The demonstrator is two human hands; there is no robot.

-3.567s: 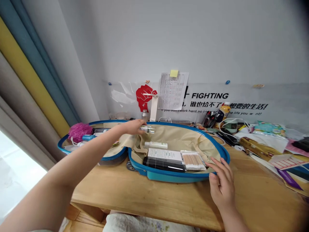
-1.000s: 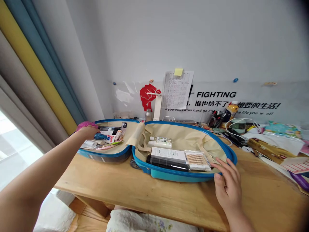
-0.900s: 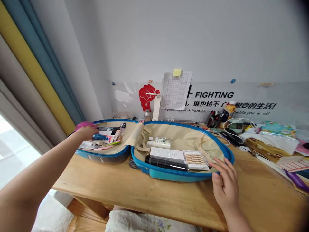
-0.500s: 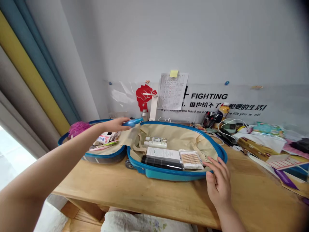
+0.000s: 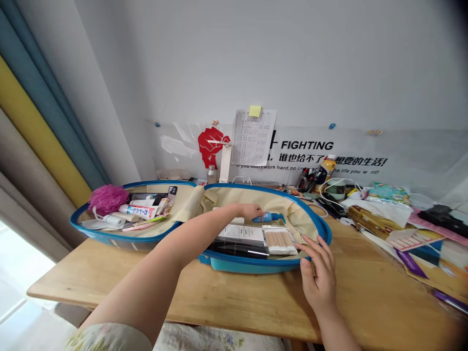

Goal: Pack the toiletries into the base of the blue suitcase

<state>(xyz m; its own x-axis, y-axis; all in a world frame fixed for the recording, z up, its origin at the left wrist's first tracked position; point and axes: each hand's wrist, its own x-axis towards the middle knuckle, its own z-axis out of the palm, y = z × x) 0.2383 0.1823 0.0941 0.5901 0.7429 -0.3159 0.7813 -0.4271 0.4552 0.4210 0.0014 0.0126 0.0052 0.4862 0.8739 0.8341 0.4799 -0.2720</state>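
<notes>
An open blue suitcase (image 5: pixel 256 266) with a beige lining lies on the wooden table. Inside its right half, my left hand (image 5: pixel 252 211) is closed on a small blue bottle (image 5: pixel 268 217), which lies sideways with its nozzle end to the right. Below the bottle are a white box (image 5: pixel 241 234), a pack of cotton swabs (image 5: pixel 281 241) and a black item (image 5: pixel 237 249). A clear bottle beside them is mostly hidden by my left hand and forearm. My right hand (image 5: pixel 320 268) rests with fingers spread on the suitcase's right front rim, near the swabs.
The suitcase's left half holds a pink bath puff (image 5: pixel 108 199), a toothpaste tube (image 5: pixel 139 211) and several small toiletries. Behind stand a silver bottle (image 5: pixel 211 174) and a yellow-labelled bottle (image 5: pixel 326 170). Cables, papers and a gold pouch (image 5: pixel 373 220) clutter the right side.
My left hand has carried the blue bottle rightward and down from above the hinge into the suitcase's right half. My right hand stays on the rim. The view has turned slightly right.
</notes>
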